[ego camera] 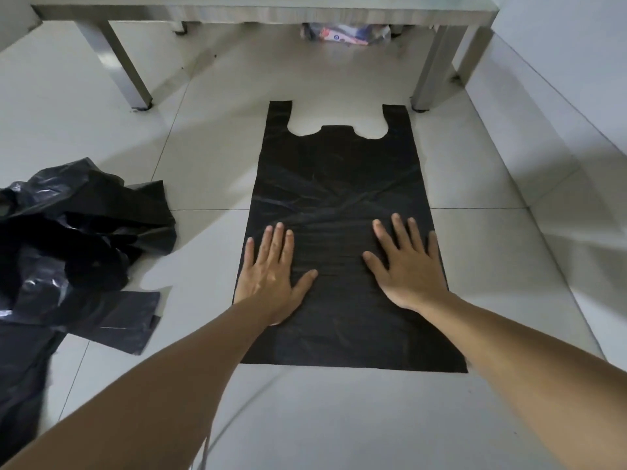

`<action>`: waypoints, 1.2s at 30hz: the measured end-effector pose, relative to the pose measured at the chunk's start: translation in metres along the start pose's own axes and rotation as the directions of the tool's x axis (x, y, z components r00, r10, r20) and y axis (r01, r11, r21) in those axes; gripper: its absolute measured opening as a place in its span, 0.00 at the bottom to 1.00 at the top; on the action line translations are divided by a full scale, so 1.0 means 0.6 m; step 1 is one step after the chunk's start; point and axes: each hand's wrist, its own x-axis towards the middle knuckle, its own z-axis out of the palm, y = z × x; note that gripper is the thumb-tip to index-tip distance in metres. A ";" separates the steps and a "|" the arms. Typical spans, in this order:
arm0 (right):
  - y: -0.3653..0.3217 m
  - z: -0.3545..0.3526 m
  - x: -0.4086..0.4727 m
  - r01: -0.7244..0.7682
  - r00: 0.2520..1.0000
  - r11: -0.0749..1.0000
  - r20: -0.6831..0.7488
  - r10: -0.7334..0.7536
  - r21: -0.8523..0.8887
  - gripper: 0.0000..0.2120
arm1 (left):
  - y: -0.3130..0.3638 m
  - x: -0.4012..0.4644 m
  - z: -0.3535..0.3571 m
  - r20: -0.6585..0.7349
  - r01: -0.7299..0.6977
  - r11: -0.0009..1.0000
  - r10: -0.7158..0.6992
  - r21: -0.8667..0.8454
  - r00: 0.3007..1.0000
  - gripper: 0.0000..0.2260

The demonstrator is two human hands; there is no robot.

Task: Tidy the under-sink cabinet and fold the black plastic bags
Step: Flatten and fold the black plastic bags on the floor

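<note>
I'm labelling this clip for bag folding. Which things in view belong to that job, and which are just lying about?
Part of the job:
- flat black bag, spread on the floor
- left hand and right hand, pressing it flat
- crumpled black bags, heaped at left

Just lying about:
- steel table
- colourful packet beneath it

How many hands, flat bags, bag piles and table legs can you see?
Hands: 2, left hand, right hand
Flat black bag: 1
Crumpled bag pile: 1
Table legs: 2 near ones
Total: 6
</note>
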 end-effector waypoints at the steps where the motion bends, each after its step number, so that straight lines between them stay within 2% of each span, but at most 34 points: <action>1: 0.011 0.002 -0.003 -0.027 1.000 1.000 0.002 0.027 -0.005 0.33 | -0.009 -0.006 0.000 0.004 0.030 1.000 -0.030 -0.001 1.000 0.42; 6: 0.036 0.000 -0.014 -0.007 1.000 0.999 0.009 0.007 -0.039 0.37 | -0.001 -0.049 -0.004 0.048 0.069 0.998 -0.070 0.010 0.996 0.42; 9: 0.032 -0.001 -0.023 -0.016 0.999 0.998 0.036 0.018 -0.059 0.38 | 0.010 -0.036 -0.018 -0.008 0.082 0.997 -0.082 -0.005 0.997 0.43; 13: 0.010 -0.020 0.001 0.021 0.999 0.993 -0.042 -0.026 -0.119 0.35 | 0.009 0.044 -0.037 -0.080 -0.058 0.998 0.054 -0.036 0.995 0.38; 16: -0.019 -0.037 0.063 0.063 0.997 0.998 -0.038 -0.063 -0.016 0.30 | 0.018 0.107 -0.042 -0.057 -0.210 0.977 0.208 -0.027 0.976 0.33; 18: -0.026 -0.034 0.094 0.049 0.999 0.998 0.011 -0.050 0.032 0.30 | 0.017 0.132 -0.037 -0.008 -0.246 0.969 0.246 -0.002 0.969 0.32; 22: 0.015 -0.013 0.106 -0.032 0.999 1.000 0.010 0.032 0.000 0.33 | -0.016 0.139 -0.021 -0.026 -0.067 0.998 0.067 0.006 0.997 0.36; 27: 0.040 -0.015 0.101 -0.081 0.997 0.996 -0.010 0.081 -0.028 0.37 | -0.052 0.125 -0.023 -0.003 0.070 0.998 -0.070 0.000 0.998 0.41; 33: 0.055 -0.021 0.104 -0.168 0.986 0.985 0.009 0.168 -0.033 0.42 | -0.071 0.119 -0.027 0.023 0.130 0.992 -0.130 0.000 0.991 0.42; 36: 0.046 -0.034 0.120 -0.250 0.968 0.967 -0.033 0.248 -0.058 0.38 | -0.066 0.131 -0.042 -0.035 0.143 0.990 -0.143 0.001 0.989 0.40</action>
